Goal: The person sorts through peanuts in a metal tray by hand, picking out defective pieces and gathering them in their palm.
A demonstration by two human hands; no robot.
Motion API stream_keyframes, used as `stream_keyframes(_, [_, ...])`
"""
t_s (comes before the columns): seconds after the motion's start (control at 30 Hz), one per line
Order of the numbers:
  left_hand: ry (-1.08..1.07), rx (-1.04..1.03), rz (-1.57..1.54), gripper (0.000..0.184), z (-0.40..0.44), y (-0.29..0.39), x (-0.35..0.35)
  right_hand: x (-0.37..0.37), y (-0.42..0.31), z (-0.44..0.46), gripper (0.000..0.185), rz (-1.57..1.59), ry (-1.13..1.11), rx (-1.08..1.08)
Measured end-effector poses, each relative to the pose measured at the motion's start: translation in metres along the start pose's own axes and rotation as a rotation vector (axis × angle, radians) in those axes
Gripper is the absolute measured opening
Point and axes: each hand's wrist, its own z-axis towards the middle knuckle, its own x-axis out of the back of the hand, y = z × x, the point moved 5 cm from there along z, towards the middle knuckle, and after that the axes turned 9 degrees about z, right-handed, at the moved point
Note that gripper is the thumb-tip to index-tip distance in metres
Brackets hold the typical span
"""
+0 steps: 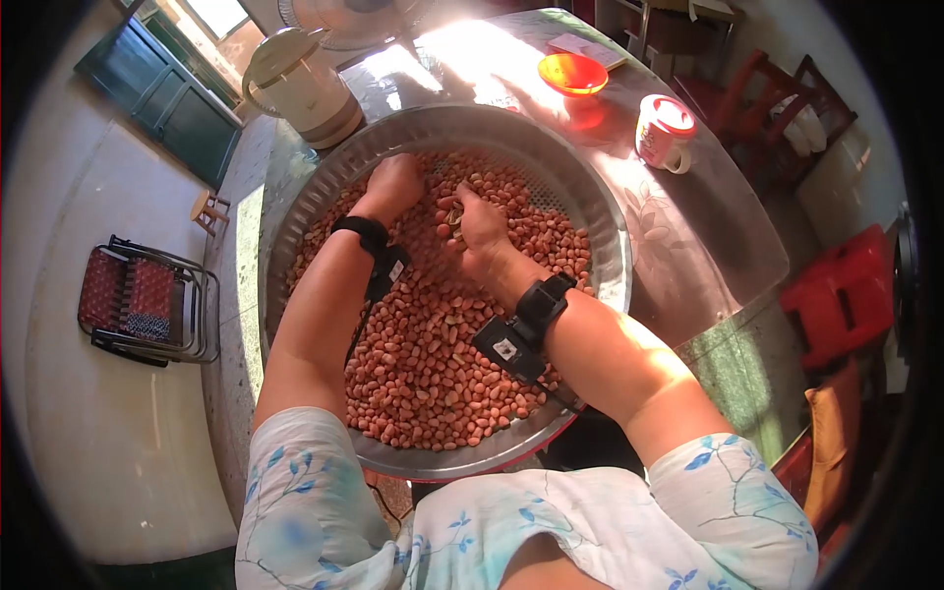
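A wide round metal tray [615, 265] with a ridged rim and a perforated patch of base holds a thick layer of reddish-brown shelled peanuts [423, 379]. My left hand [396, 185] is in the upper part of the tray, its fingers curled down at the nuts; whatever they hold is hidden. To its right, my right hand [484, 228] is cupped with the thumb up, and several peanuts show against its fingers. Between the hands the nuts are blurred by motion. Black straps with small boxes sit on both wrists.
The tray is on a table [688, 265]. Behind it are a kettle [310, 93], an orange-red bowl [572, 75] and a lidded mug [666, 134]. A folded chair [147, 300] leans at the left wall; red stools [841, 295] are at the right.
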Motion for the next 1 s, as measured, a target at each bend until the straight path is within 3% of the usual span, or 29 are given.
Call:
stream_keyframes(0.13, [0.102, -0.046, -0.033, 0.016, 0.008, 0.002, 0.013, -0.005, 0.002, -0.003, 0.030, 0.003, -0.029, 0.022])
stream_keyframes(0.2, [0.210, -0.141, -0.273, 0.015, 0.015, 0.011, 0.016, -0.005, 0.001, -0.006, 0.029, -0.004, -0.006, 0.041])
stream_keyframes(0.33, [0.197, -0.295, -0.308, 0.015, 0.037, 0.031, 0.003, -0.001, 0.000, -0.005, 0.029, 0.005, 0.038, 0.071])
stream_keyframes(0.4, [0.125, -0.298, -0.109, 0.016, 0.047, 0.036, -0.010, -0.001, 0.000, -0.004, 0.029, -0.006, 0.039, 0.088])
stream_keyframes(0.63, [-0.236, -0.193, 0.022, 0.018, 0.057, 0.020, -0.030, -0.002, -0.001, -0.006, 0.029, -0.037, 0.031, 0.091])
stream_keyframes(0.7, [0.117, -0.413, -0.089, 0.012, 0.048, 0.015, -0.016, -0.001, 0.001, -0.005, 0.029, -0.037, 0.039, 0.093])
stream_keyframes(0.8, [-0.066, -0.312, 0.070, 0.013, 0.026, 0.009, 0.009, -0.003, 0.003, -0.007, 0.029, -0.029, 0.047, 0.073])
stream_keyframes(0.93, [-0.077, -0.212, 0.183, 0.017, 0.020, 0.005, 0.023, -0.006, -0.001, -0.012, 0.028, -0.029, 0.052, 0.077])
stream_keyframes(1.0, [0.099, -0.441, -0.219, 0.017, 0.017, 0.035, 0.035, -0.005, -0.001, -0.010, 0.028, -0.005, 0.076, 0.115])
